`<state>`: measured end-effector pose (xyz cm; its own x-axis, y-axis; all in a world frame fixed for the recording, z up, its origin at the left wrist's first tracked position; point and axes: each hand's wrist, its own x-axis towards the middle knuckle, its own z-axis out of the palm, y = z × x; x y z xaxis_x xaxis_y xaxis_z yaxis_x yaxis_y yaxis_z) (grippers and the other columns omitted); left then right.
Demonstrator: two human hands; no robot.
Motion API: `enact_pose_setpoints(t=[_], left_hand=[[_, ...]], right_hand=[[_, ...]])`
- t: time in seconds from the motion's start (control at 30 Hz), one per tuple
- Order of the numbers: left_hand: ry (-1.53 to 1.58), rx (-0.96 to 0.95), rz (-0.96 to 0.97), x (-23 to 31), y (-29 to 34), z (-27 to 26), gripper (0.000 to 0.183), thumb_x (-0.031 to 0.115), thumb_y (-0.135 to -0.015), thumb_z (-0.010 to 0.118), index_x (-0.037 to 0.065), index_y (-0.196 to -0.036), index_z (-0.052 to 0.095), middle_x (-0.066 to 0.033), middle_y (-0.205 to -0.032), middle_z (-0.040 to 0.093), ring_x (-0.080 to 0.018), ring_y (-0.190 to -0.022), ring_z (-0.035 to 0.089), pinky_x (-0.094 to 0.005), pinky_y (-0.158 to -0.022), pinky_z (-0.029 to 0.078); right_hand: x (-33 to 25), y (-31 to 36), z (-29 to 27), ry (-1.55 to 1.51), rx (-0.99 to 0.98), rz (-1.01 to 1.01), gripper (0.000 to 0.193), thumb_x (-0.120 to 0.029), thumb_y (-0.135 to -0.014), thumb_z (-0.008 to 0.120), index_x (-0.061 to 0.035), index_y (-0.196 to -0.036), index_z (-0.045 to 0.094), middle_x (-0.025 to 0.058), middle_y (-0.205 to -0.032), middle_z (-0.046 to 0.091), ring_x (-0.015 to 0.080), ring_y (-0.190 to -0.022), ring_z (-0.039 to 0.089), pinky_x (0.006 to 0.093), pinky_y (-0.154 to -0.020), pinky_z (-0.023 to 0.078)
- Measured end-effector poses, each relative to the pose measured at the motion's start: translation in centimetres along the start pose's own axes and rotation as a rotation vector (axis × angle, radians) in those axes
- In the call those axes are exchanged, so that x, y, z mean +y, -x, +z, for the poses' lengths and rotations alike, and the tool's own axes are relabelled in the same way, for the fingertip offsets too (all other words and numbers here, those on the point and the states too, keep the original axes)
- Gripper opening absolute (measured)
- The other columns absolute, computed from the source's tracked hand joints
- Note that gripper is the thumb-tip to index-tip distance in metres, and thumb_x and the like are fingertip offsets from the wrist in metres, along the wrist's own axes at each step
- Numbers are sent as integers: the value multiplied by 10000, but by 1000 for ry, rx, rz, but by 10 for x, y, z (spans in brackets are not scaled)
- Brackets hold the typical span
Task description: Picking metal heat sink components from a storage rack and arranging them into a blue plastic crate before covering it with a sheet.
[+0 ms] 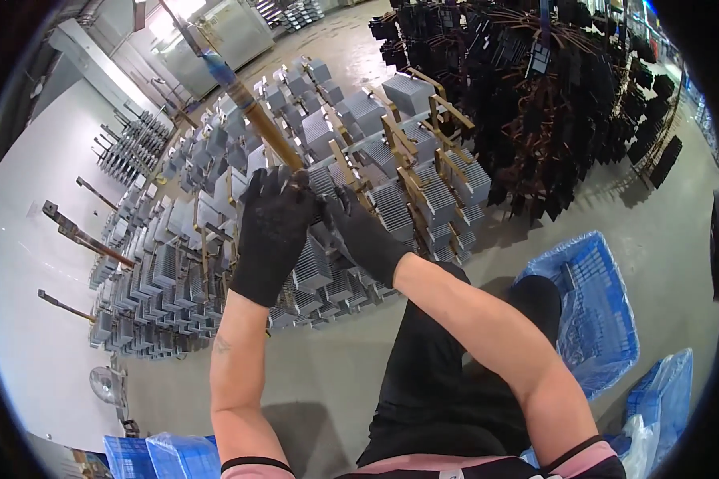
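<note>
Both my hands wear black gloves and meet at a rack of grey finned metal heat sinks, hung close together in rows. My left hand is closed, its fingers curled at the foot of a brass-coloured upright bar. Right beside it, my right hand has its fingers bent inward, nearly touching the left fingertips. Whatever sits between the fingers is hidden by the gloves. Brass-coloured clamp strips stick up among the heat sinks just right of my hands. One finned block shows below, between my wrists.
A blue plastic crate lined with clear film stands on the floor at my right, with another blue crate nearer. More blue crates are at lower left. Dark parts hang on a rack at far right. A fan stands left.
</note>
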<state>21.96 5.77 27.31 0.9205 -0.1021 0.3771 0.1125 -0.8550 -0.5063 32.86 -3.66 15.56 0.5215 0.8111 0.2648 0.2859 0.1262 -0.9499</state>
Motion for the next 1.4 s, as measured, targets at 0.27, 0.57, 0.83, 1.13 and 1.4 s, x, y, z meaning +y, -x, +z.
enact_pose_setpoints(t=[0.27, 0.57, 0.83, 1.13, 1.4], left_hand=[[-29, 244, -65, 18, 18, -15, 527, 10, -827, 583, 155, -1333, 581, -163, -1382, 511, -348, -1266, 494, -507, -1084, 365], [1393, 719, -804, 129, 73, 7, 485, 219, -993, 574, -24, -1399, 469, -189, -1395, 516, -338, -1319, 482, -477, -1109, 373], [1692, 231, -549, 210, 50, 19, 668, 410, -897, 704, -33, -1350, 494, -190, -1335, 562, -328, -1216, 566, -447, -1071, 416], [1078, -429, -193, 282, -40, 48, 638, 380, -853, 743, 6, -1330, 544, -214, -1362, 542, -383, -1262, 514, -501, -1077, 381], [813, -155, -87, 278, -23, 101, 449, 221, -892, 715, 34, -1283, 600, -188, -1340, 562, -388, -1265, 510, -479, -1067, 402]], right_hand=[[-20, 26, -17, -1067, -232, 374, 373, -374, -1025, 525, -59, -1224, 511, 27, -803, 573, 167, -735, 609, 316, -734, 513], [-27, 132, -34, -262, 98, -39, 450, -299, -1021, 548, -66, -1388, 430, 88, -918, 613, 201, -793, 625, 357, -754, 511], [-55, 229, -161, 76, 50, 65, 636, -306, -936, 653, -34, -1446, 390, 189, -1081, 638, 362, -969, 621, 465, -867, 483], [61, 329, -286, 789, 577, 215, 664, -253, -741, 787, -54, -1308, 504, 202, -1188, 571, 408, -1116, 553, 455, -915, 482], [329, 408, -361, 829, 703, 957, 623, -158, -672, 755, -90, -1249, 529, 234, -1078, 566, 442, -1024, 583, 496, -872, 508]])
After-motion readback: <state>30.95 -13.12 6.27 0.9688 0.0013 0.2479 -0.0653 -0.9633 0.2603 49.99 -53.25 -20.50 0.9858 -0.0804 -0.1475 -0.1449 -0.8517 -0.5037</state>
